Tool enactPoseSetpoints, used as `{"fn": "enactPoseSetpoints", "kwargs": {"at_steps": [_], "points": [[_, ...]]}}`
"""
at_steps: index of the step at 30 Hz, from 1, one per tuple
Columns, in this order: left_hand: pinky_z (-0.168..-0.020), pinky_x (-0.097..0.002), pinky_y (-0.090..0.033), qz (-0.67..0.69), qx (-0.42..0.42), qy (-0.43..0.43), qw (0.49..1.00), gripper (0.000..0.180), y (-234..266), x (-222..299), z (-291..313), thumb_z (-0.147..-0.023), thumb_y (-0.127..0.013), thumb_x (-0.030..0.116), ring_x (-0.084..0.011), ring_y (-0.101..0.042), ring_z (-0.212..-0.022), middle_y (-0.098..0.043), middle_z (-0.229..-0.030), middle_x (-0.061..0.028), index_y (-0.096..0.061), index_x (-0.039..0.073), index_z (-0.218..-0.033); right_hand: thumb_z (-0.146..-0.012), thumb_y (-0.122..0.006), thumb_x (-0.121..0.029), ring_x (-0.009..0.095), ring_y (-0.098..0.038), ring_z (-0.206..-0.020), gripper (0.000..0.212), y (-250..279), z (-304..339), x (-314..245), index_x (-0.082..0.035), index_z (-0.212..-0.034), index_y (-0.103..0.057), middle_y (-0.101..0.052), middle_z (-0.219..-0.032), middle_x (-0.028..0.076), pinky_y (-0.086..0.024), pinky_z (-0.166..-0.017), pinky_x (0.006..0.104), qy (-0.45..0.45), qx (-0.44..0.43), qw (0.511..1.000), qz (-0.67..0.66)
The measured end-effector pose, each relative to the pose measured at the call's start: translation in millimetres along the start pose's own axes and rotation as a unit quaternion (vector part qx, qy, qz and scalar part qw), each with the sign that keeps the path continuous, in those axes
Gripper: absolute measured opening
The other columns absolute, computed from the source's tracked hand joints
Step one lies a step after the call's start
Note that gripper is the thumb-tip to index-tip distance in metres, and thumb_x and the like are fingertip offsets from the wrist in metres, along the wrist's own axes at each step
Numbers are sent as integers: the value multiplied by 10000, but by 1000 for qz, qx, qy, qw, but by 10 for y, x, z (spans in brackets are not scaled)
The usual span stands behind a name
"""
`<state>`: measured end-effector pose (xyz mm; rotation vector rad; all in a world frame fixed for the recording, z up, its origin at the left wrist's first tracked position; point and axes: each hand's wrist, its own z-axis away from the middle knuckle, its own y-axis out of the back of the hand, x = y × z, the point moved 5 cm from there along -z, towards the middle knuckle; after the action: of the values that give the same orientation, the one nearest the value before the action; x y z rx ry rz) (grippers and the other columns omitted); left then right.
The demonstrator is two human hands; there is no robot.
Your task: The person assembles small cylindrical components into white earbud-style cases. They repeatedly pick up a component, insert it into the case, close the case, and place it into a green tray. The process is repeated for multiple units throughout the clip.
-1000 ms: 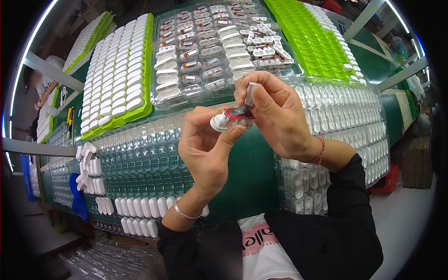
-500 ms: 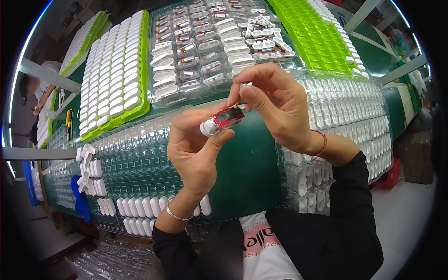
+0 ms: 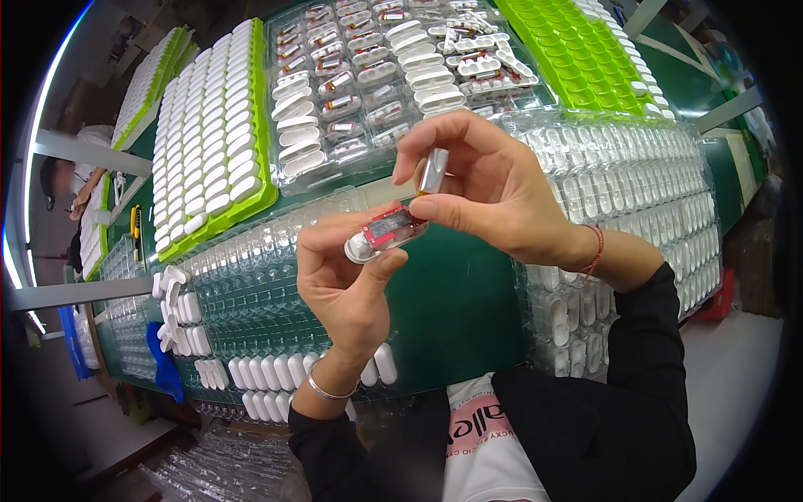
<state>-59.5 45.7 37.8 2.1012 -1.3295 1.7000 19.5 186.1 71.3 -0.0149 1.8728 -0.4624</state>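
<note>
My left hand (image 3: 341,280) is closed around a small white oblong casing (image 3: 360,248), pinching it between thumb and fingers. A red-edged circuit board (image 3: 386,225) with a dark top sits in the casing, tilted. From the right, my right hand (image 3: 506,197) reaches over it, closed on a small silver cell-like piece (image 3: 433,172) with an orange lower end. This piece stands almost upright between the curled index finger and thumb. The right thumb tip lies at the far end of the board; whether the cell is joined to it I cannot tell.
Behind my hands lies a clear tray (image 3: 368,92) of casings with red parts. Green trays (image 3: 266,199) of white shells flank it, one partly filled (image 3: 577,63). Clear blister trays (image 3: 259,268) lie left and right. White shells (image 3: 288,368) line the near edge; another person's hand (image 3: 81,203) is far left.
The silver piece has come into fuller view, tipped upright in my right fingers. My left hand with the casing is slightly lower in view. The whole scene has shifted a little to the right.
</note>
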Motion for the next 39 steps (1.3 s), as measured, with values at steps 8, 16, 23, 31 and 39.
{"fn": "enactPoseSetpoints", "kwargs": {"at_steps": [8, 16, 23, 31, 39], "points": [[-941, -369, -506, 29, 22, -3, 999, 415, 78, 0, -3, -764, -801, 28, -269, -631, -1062, -616, -1064, -152, -498, 5, -1047, -870, -664, 20, 124, -650, -916, 336, -42, 9, -38, 4, -1182, -542, -664, -975, 69, -532, -821, 254, 18, -32, 996, 83], [-882, -312, -531, -39, -15, 9, 999, 381, 90, -49, -14, -767, -768, -61, -202, -640, -1000, -632, -1052, -146, -516, 10, -1044, -932, -633, -74, 121, -635, -930, 296, 18, -26, 77, 12, -1200, -541, -660, -971, 68, -516, -838, 244, -98, -15, 994, -47], [-889, -306, -546, -24, -29, 3, 999, 383, 49, -87, -23, -777, -712, -135, -219, -625, -1053, -615, -1110, -178, -521, -6, -1083, -915, -646, -56, 107, -592, -799, 403, 6, 45, 68, 17, -1295, -533, -611, -876, 47, -488, -734, 242, 74, -19, 963, 259], [-904, -308, -543, -55, -4, 7, 998, 373, 92, -129, -16, -788, -704, -135, -233, -618, -1072, -594, -1148, -192, -516, -16, -1087, -815, -719, -19, 179, -604, -741, 518, -63, 91, 53, -74, -1310, -576, -618, -876, 69, -519, -662, 299, 214, 69, 904, 365], [-908, -318, -522, -35, -15, -9, 999, 393, 138, -152, -1, -778, -723, -120, -219, -620, -1047, -615, -1113, -170, -522, -6, -1096, -715, -758, 25, 210, -595, -787, 484, -28, 55, -33, -59, -1181, -663, -643, -935, 72, -503, -643, 291, 320, -10, 838, 442]]}}
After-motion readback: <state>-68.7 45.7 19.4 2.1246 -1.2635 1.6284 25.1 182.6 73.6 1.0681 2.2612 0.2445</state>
